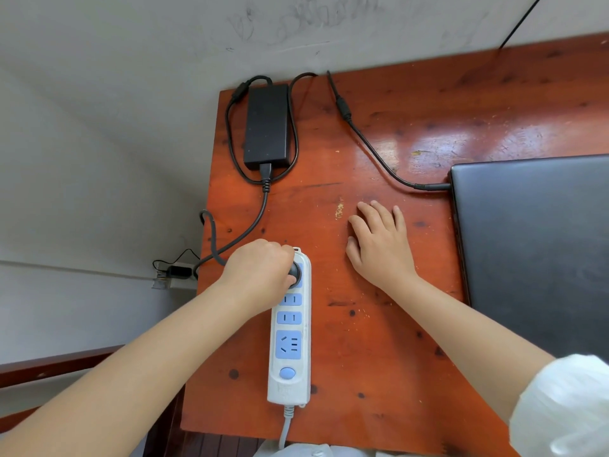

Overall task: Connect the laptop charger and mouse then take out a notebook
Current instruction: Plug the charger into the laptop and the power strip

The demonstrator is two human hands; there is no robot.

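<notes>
Near the worktop's [379, 341] left edge, the left hand [260, 272] pinches the charger plug [294, 274] at the power strip's [290, 328] far socket, apparently seating it, while the right hand [379, 245] lies spread flat for balance beside the closed laptop [534, 245], whose cable is already connected.

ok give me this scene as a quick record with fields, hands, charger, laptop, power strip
left hand: closed in a grip on the black round plug at the top socket of the white and blue power strip
right hand: open, flat on the reddish wooden desk
charger brick: black rectangular adapter near the desk's far left corner
laptop: dark closed laptop, thin black charger cable plugged into its left edge
mouse: not in view
notebook: not in view
</notes>
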